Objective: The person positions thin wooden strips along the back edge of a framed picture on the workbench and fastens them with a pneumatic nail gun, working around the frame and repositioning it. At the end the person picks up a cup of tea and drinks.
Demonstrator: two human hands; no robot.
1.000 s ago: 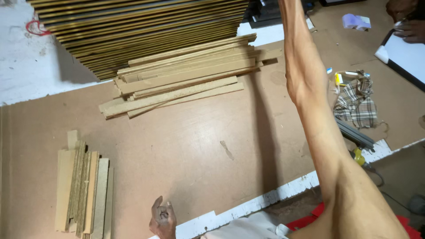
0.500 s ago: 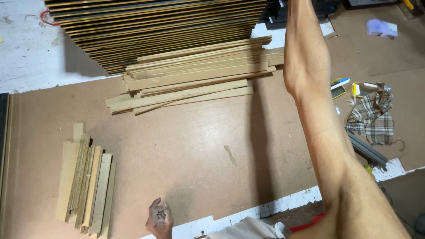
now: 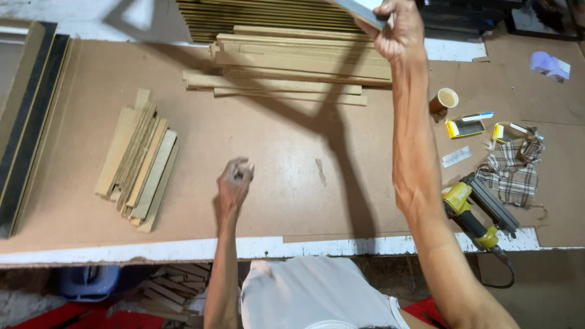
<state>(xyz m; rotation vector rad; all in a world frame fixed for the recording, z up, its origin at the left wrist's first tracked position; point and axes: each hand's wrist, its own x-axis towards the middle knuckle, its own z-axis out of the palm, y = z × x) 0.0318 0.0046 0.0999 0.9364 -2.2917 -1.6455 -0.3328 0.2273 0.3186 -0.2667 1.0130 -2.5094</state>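
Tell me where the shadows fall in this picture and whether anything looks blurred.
Head view: the raised right hand and the strip it grips cast a dark shadow across the brown board; the left hand looks slightly motion-blurred, the rest sharp.

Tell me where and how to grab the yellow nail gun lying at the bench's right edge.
Grip the yellow nail gun by its yellow handle, coming from above on the near side. The handle lies flat and bare, angled toward the table edge, while the dark magazine runs alongside. The right hand, holding a strip, is occupied.
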